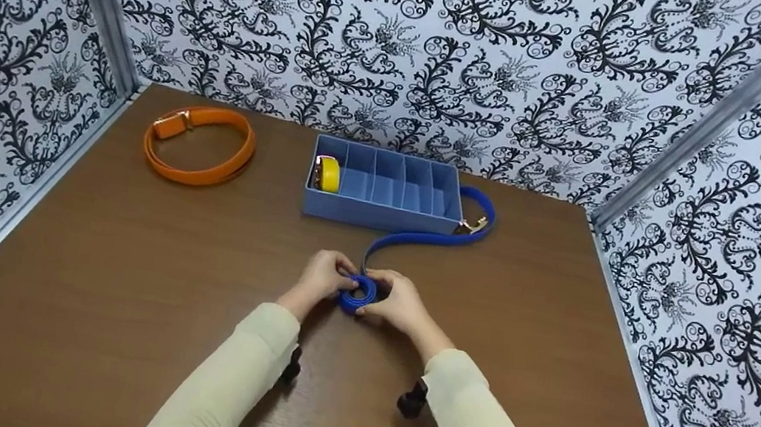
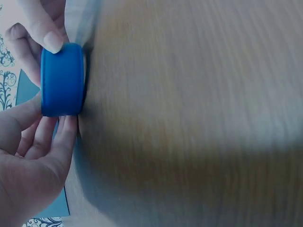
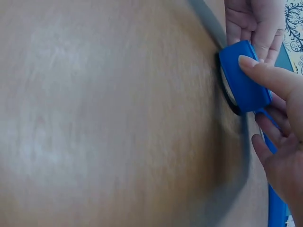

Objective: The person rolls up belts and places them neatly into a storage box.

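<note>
A blue belt (image 1: 422,237) is partly wound into a coil (image 1: 348,305) at the middle of the table. Its loose length curves back past the box's front right corner, and a gold-coloured buckle (image 1: 476,225) shows at its far end. My left hand (image 1: 325,276) holds the coil from the left, and my right hand (image 1: 403,304) grips it from the right. In the left wrist view the coil's stitched outer face (image 2: 61,80) stands on edge between both hands. In the right wrist view my right thumb (image 3: 265,73) presses on the coil's outer side.
Behind the hands stands a blue-grey box (image 1: 380,215) with several compartments; a rolled yellow belt (image 1: 330,174) sits in the leftmost one. An orange belt (image 1: 198,177) lies in a loose loop at the back left of the brown table (image 1: 136,306). Patterned walls (image 1: 390,36) enclose the table.
</note>
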A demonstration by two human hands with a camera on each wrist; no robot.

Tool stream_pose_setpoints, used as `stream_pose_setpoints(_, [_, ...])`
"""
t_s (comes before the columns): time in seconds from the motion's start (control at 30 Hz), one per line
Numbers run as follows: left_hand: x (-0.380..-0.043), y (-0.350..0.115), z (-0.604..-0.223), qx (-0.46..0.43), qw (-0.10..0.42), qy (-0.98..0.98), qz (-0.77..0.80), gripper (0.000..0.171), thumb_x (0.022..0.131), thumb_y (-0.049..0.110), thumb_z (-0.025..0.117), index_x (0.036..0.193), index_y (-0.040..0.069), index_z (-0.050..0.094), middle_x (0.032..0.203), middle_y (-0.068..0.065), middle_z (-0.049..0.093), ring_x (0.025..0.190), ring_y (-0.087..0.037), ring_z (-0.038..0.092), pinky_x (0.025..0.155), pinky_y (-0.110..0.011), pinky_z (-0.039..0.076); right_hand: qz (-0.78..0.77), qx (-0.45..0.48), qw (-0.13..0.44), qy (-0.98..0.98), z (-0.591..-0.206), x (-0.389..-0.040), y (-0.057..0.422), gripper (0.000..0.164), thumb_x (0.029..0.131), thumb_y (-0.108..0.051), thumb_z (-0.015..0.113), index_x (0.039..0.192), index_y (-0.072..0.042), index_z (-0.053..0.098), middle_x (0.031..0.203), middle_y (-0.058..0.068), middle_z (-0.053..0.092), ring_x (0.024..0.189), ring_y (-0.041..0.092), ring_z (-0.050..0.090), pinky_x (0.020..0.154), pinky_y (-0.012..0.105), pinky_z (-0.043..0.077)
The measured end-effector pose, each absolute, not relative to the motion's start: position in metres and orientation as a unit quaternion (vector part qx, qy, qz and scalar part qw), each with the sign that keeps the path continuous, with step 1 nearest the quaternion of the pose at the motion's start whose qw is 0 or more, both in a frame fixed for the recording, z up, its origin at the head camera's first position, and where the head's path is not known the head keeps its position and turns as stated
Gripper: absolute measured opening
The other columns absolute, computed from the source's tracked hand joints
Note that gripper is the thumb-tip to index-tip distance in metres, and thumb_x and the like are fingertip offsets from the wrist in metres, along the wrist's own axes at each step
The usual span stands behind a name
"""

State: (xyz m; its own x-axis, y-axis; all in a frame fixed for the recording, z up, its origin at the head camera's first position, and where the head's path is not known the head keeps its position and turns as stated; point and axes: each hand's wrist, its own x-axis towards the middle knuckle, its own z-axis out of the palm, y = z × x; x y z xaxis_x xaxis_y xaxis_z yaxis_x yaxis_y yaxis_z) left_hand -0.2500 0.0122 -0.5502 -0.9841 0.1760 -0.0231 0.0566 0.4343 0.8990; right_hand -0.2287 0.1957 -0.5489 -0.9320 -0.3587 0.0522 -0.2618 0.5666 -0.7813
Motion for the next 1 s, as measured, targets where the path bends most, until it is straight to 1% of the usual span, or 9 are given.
stream_pose_setpoints(0.1, [-0.25, 0.013, -0.55, 0.075, 0.047, 0.846, 0.526, 0.013, 0.074, -0.002, 0.082, 0.085, -0.002, 0.075, 0.081, -0.008, 0.072, 0.075, -0.017, 0.065, 0.07, -0.028, 0.053, -0.457, -0.153, 0.051, 0.875, -0.55, -0.226, 0.19, 0.068, 0.064, -0.005, 0.091, 0.124, 0.004, 0.059, 0.123, 0.017, 0.061, 0.114, 0.032, 0.057, 0.099, 0.042, 0.043])
stream_pose_setpoints(0.27, [-0.249, 0.019, -0.55, 0.093, 0.022, 0.846, 0.525, 0.012, 0.074, -0.004, 0.08, 0.084, -0.004, 0.073, 0.082, -0.011, 0.071, 0.08, -0.025, 0.066, 0.075, -0.034, 0.054, -0.455, -0.129, 0.048, 0.88, -0.553, -0.224, 0.178, 0.098, 0.063, -0.005, 0.09, 0.144, 0.007, 0.036, 0.124, 0.019, 0.051, 0.114, 0.033, 0.051, 0.101, 0.044, 0.04])
stream_pose_setpoints(0.33, [-0.246, 0.022, -0.551, 0.092, 0.01, 0.848, 0.521, 0.013, 0.075, -0.004, 0.08, 0.084, -0.004, 0.071, 0.083, -0.012, 0.07, 0.083, -0.026, 0.065, 0.077, -0.035, 0.053, -0.445, -0.107, 0.048, 0.888, -0.555, -0.224, 0.173, 0.102, 0.063, -0.008, 0.089, 0.146, 0.007, 0.033, 0.122, 0.018, 0.049, 0.113, 0.031, 0.049, 0.101, 0.043, 0.039])
stream_pose_setpoints(0.43, [-0.239, 0.027, -0.552, 0.075, -0.011, 0.859, 0.507, 0.014, 0.078, -0.001, 0.079, 0.088, -0.002, 0.07, 0.087, -0.011, 0.069, 0.086, -0.027, 0.064, 0.08, -0.036, 0.052, -0.43, -0.079, 0.037, 0.898, -0.559, -0.224, 0.166, 0.096, 0.063, -0.012, 0.087, 0.143, 0.007, 0.039, 0.12, 0.016, 0.047, 0.111, 0.031, 0.049, 0.101, 0.041, 0.039])
stream_pose_setpoints(0.57, [-0.228, 0.032, -0.549, 0.037, -0.041, 0.88, 0.473, 0.023, 0.078, 0.004, 0.079, 0.098, -0.004, 0.069, 0.092, -0.014, 0.068, 0.091, -0.031, 0.064, 0.082, -0.04, 0.051, -0.413, -0.047, -0.016, 0.909, -0.565, -0.223, 0.159, 0.075, 0.063, -0.009, 0.083, 0.131, 0.004, 0.053, 0.116, 0.016, 0.049, 0.108, 0.033, 0.051, 0.097, 0.042, 0.042])
stream_pose_setpoints(0.7, [-0.222, 0.033, -0.543, 0.004, -0.039, 0.9, 0.434, 0.023, 0.077, 0.006, 0.077, 0.094, -0.004, 0.066, 0.089, -0.017, 0.067, 0.089, -0.035, 0.064, 0.079, -0.044, 0.051, -0.384, -0.01, -0.06, 0.921, -0.57, -0.222, 0.158, 0.061, 0.064, -0.011, 0.082, 0.12, -0.002, 0.059, 0.11, 0.013, 0.05, 0.103, 0.032, 0.053, 0.091, 0.041, 0.045])
stream_pose_setpoints(0.83, [-0.222, 0.033, -0.543, 0.0, -0.026, 0.904, 0.426, 0.015, 0.08, 0.004, 0.075, 0.09, -0.003, 0.066, 0.089, -0.017, 0.068, 0.088, -0.035, 0.065, 0.078, -0.043, 0.052, -0.361, -0.03, -0.064, 0.93, -0.57, -0.222, 0.16, 0.059, 0.066, -0.02, 0.084, 0.117, -0.002, 0.06, 0.112, 0.011, 0.051, 0.104, 0.032, 0.054, 0.091, 0.042, 0.045])
stream_pose_setpoints(0.93, [-0.225, 0.03, -0.543, 0.006, -0.02, 0.905, 0.425, 0.014, 0.082, 0.003, 0.074, 0.093, -0.002, 0.068, 0.092, -0.015, 0.069, 0.091, -0.034, 0.065, 0.081, -0.043, 0.052, -0.371, -0.069, -0.034, 0.925, -0.564, -0.223, 0.165, 0.067, 0.067, -0.022, 0.086, 0.123, 0.001, 0.057, 0.125, 0.014, 0.052, 0.117, 0.035, 0.05, 0.1, 0.045, 0.04])
stream_pose_setpoints(1.0, [-0.229, 0.027, -0.541, 0.018, -0.013, 0.907, 0.42, 0.013, 0.083, 0.002, 0.073, 0.095, -0.002, 0.069, 0.094, -0.015, 0.069, 0.093, -0.033, 0.065, 0.083, -0.042, 0.051, -0.392, -0.092, -0.008, 0.915, -0.562, -0.224, 0.17, 0.07, 0.067, -0.019, 0.086, 0.126, 0.002, 0.054, 0.129, 0.015, 0.053, 0.119, 0.033, 0.049, 0.102, 0.044, 0.038])
